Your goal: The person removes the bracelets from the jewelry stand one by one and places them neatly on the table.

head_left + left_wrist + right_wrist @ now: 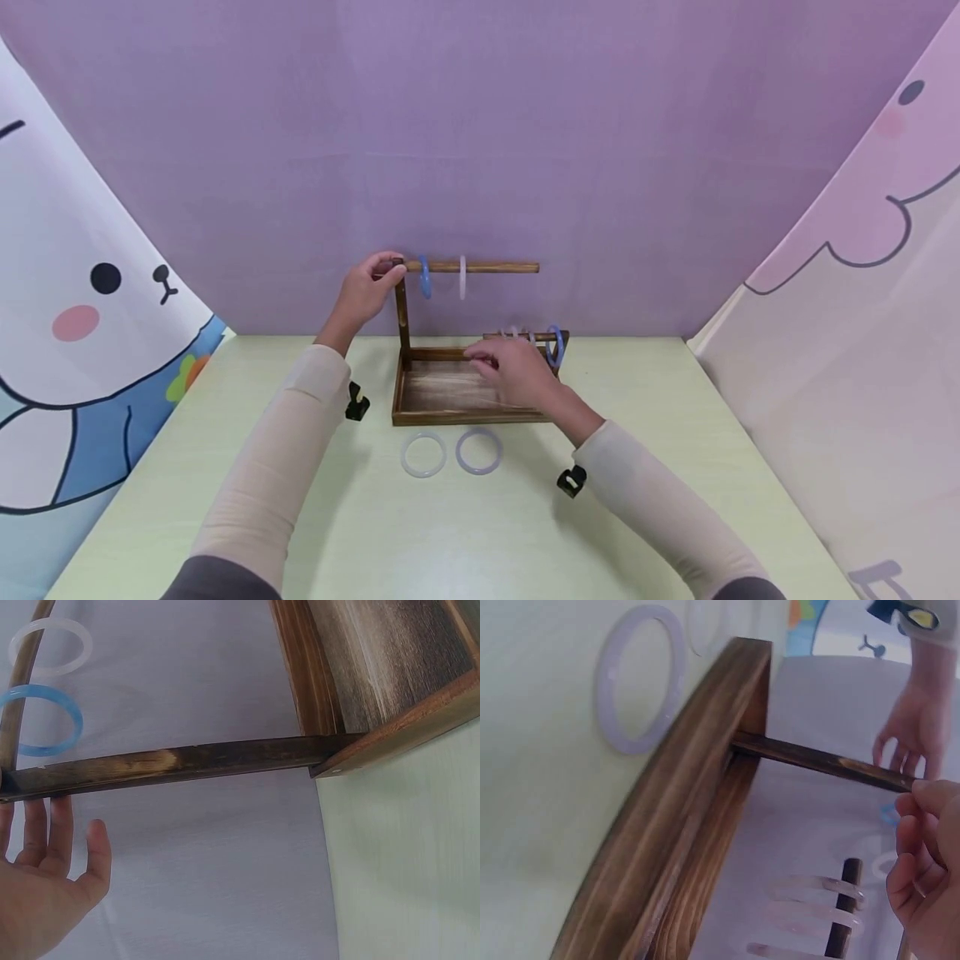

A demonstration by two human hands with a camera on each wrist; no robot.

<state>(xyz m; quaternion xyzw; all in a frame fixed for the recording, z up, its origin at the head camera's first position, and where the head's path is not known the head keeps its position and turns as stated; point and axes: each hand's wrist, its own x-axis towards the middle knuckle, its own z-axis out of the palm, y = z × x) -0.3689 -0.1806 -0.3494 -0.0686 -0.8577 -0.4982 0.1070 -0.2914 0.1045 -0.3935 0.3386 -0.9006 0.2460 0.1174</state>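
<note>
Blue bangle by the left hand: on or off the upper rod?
On: in the left wrist view, the upper rod passes through the blue bangle.

Head view looks forward-down — nearer wrist views share the rack [442, 387].

One worktop [465, 542] carries one stand [402, 296] with one tray [465, 418], two posts [403, 329] and two rods [498, 267]. At least eight rings [478, 472] show: two on the worktop, two on the upper rod, at least four, partly hidden, on the lower one.
</note>
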